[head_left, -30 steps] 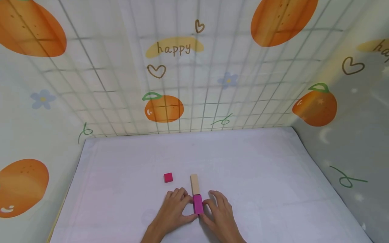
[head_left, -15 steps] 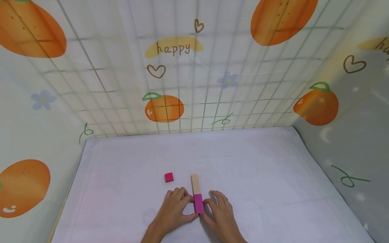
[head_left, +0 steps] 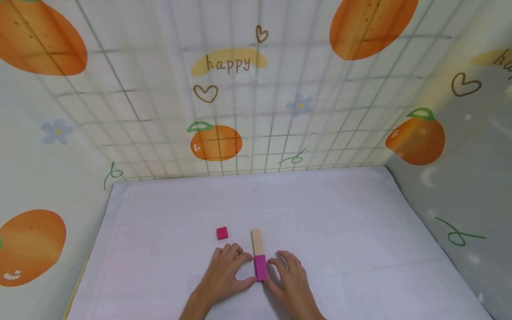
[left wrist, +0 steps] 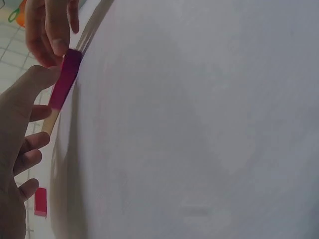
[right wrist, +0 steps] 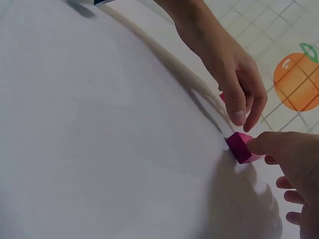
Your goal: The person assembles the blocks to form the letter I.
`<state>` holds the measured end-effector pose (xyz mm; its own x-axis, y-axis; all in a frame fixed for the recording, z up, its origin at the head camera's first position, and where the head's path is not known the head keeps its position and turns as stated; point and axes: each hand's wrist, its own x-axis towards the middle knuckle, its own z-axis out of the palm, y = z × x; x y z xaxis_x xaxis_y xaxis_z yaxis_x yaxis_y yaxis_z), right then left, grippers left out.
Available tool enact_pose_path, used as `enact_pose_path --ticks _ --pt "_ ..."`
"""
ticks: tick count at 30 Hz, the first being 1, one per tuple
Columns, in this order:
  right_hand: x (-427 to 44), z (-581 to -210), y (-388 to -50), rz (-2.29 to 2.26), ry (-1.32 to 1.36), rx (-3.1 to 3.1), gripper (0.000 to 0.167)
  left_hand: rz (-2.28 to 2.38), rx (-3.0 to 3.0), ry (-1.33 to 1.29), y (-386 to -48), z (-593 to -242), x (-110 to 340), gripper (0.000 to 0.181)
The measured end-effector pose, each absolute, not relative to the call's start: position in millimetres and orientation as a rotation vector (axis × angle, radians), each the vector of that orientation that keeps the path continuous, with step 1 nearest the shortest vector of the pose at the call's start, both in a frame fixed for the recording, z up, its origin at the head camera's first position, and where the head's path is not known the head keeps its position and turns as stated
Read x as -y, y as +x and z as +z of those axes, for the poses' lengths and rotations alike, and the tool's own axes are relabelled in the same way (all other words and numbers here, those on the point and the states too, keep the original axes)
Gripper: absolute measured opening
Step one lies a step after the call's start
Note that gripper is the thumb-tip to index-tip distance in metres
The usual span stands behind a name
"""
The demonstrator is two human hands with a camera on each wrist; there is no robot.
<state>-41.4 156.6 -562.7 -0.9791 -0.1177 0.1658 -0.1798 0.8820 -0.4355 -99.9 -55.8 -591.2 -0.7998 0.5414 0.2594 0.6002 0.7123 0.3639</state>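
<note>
A magenta block (head_left: 261,268) lies end to end with a pale wooden block (head_left: 257,242), forming one line on the white table. My left hand (head_left: 226,273) is just left of the magenta block, its thumb and index finger spread with a narrow gap to the block's side. On the other side, my right hand (head_left: 291,284) has its thumb at the near right corner and its index finger beside the right face. In the right wrist view, the right thumb lies against the magenta block (right wrist: 240,147), while the left hand (right wrist: 237,74) is apart from it.
A small red cube (head_left: 222,233) sits left of the wooden block, beyond my left hand. The white table (head_left: 340,213) is bordered by patterned cloth walls at the back and sides.
My left hand has moved slightly left, its fingertips coming away from the magenta block. The right hand and the blocks have stayed nearly still.
</note>
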Motion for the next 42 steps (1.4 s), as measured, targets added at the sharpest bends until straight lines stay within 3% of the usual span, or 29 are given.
enact_pose_path --ticks 13,25,42 --pt "-162 -560 -56 0.780 0.386 2.744 0.041 -0.647 2.780 -0.539 -138 -572 105 0.040" --pt "-172 -563 -88 0.941 0.475 2.756 0.035 -0.681 2.855 -0.464 -153 -574 120 0.046" --pt "-177 -563 -93 1.001 0.446 2.863 0.042 -0.695 2.947 -0.430 -162 -580 121 0.038"
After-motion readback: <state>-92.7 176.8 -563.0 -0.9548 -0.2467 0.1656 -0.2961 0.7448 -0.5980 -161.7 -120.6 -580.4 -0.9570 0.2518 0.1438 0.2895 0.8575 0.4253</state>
